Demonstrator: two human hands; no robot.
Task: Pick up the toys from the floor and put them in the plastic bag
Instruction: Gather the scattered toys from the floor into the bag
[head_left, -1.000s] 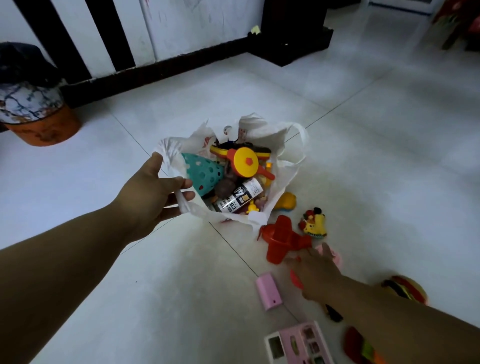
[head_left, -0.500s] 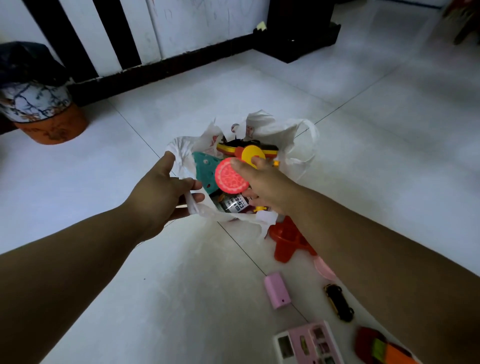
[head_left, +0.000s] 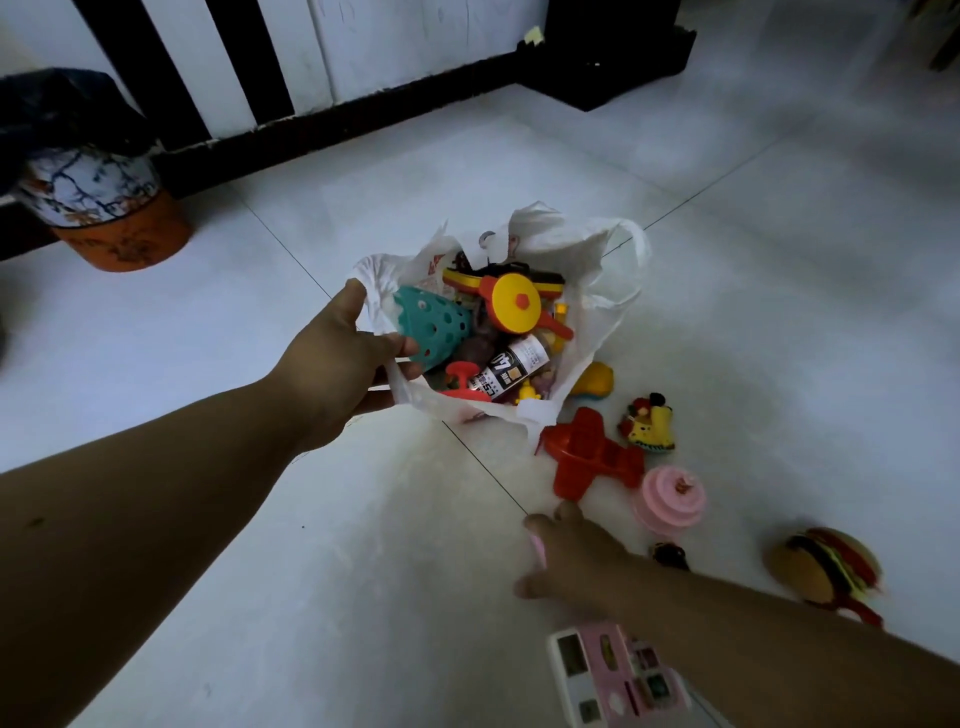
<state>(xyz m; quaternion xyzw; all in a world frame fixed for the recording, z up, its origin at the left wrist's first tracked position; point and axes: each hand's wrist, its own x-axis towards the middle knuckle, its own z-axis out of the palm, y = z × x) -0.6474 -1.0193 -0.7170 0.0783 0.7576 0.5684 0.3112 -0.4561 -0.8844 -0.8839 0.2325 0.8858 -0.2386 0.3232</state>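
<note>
White plastic bag (head_left: 587, 270): mouth held open on the tiled floor (head_left: 260, 597), already heaped with toys, a teal perforated cone (head_left: 431, 325) and yellow-red pan (head_left: 517, 304) on top.
Left hand (head_left: 337, 364): pinching the bag's near-left rim, fingers clenched on the plastic.
Right hand (head_left: 566, 558): low over the floor, fingers spread around a small pink block (head_left: 538, 550), which peeks out under them; whether they have closed on it I cannot tell.
Key relation: the block lies on the near side of the bag, nearer the right hand; the bag mouth is up and to the left of it.
In the way: red toy plane (head_left: 589, 457) between hand and bag.
Around: pink cupcake (head_left: 670, 499), toy burger (head_left: 826, 566), pink toy register (head_left: 618, 675), yellow figure (head_left: 649, 423).
</note>
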